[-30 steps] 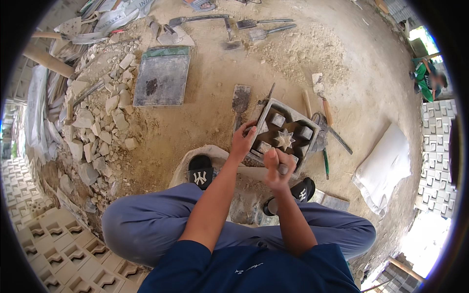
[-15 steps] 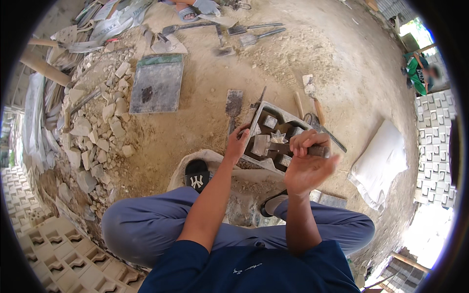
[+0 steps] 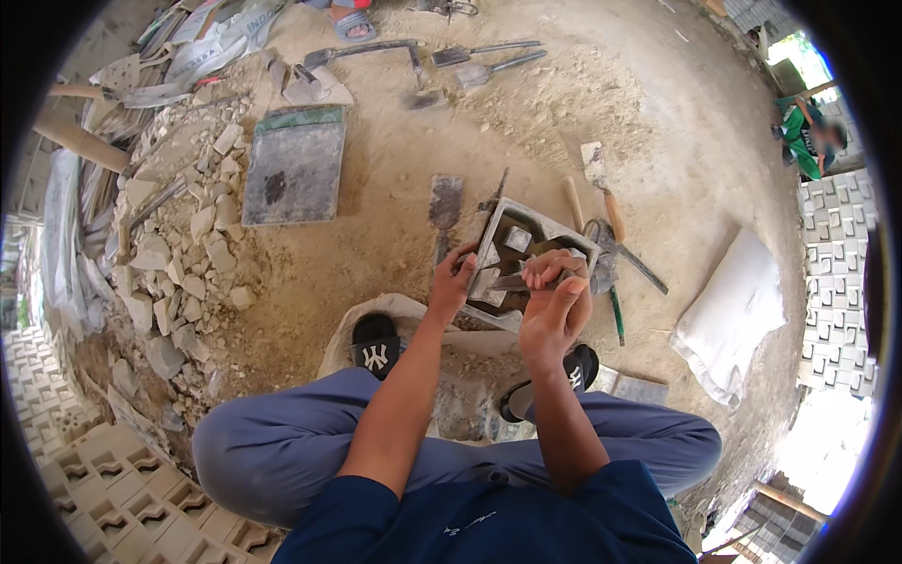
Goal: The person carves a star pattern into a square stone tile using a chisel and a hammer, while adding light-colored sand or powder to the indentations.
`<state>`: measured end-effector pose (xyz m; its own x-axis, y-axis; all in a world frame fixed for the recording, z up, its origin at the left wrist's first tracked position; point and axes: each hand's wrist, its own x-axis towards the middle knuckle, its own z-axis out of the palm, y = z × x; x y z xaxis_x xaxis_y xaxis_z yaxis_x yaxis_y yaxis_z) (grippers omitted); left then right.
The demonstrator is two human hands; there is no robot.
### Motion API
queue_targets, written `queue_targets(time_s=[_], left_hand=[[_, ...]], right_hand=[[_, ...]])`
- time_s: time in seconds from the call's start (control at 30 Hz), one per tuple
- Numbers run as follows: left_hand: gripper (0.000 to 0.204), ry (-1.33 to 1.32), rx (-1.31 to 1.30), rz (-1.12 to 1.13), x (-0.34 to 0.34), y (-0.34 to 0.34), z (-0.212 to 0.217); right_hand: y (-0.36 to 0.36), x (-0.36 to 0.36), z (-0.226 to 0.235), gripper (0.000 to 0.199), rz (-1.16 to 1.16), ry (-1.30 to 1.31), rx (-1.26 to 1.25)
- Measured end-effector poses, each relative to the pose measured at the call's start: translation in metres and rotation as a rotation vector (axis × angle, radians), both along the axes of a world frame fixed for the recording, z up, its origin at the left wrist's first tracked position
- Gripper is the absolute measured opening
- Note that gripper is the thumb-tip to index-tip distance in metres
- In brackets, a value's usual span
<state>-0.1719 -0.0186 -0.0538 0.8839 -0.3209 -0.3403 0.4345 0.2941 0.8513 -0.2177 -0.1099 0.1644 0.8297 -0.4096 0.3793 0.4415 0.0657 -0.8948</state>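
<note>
A grey, box-shaped block (image 3: 554, 223) with several openings and a small pale square piece inside sits between my feet, tilted in view. My left hand (image 3: 454, 282) is closed on its left wall, fingers at the edge. Over its near right part, my right hand (image 3: 556, 305) is closed round a hand tool (image 3: 510, 282) with a dark shaft. The tool's pale, flat end lies low inside the block; my fingers hide most of the handle, and its exact kind is unclear. Right behind the left hand, a thin dark tool (image 3: 501, 185) runs along the block's outer left side.
A flat trowel (image 3: 446, 200) lies left of the block. To its right are wooden-handled tools (image 3: 614, 216) and a green-handled one (image 3: 617, 315). A white sack (image 3: 733, 315), a grey board (image 3: 296, 169) and rubble (image 3: 202, 221) surround me. Another person's foot (image 3: 353, 25) shows far ahead.
My right hand has moved left and closer over the block, with the tool. My left hand stays at the left wall. The far person's gloved hand has left view.
</note>
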Motion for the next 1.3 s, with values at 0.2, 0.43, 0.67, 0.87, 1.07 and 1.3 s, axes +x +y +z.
queue_targets(time_s=[0.2,0.43,0.67,0.87,1.07,1.3], left_hand=[[0.040,-0.011,0.065,0.039,0.001,-0.008,0.019],[0.034,0.014,-0.075,0.101,-0.002,0.001,0.007],[0.034,0.027,0.017,0.077,-0.001,-0.003,0.009],[0.043,0.048,-0.011,0.076,0.000,-0.008,0.025],[0.042,-0.098,0.061,0.062,-0.003,-0.006,0.008],[0.040,0.023,0.116,-0.024,0.001,-0.007,0.029]], right_hand=[[-0.034,0.011,-0.082,0.048,0.293,0.092,-0.173],[-0.023,0.030,-0.030,0.045,0.415,0.305,-0.156],[-0.013,0.023,-0.021,0.046,0.336,0.271,-0.233],[-0.004,0.035,-0.029,0.039,0.285,0.331,-0.409],[-0.016,0.030,-0.019,0.040,0.334,0.335,-0.406],[-0.031,0.013,-0.025,0.055,0.246,0.109,-0.025]])
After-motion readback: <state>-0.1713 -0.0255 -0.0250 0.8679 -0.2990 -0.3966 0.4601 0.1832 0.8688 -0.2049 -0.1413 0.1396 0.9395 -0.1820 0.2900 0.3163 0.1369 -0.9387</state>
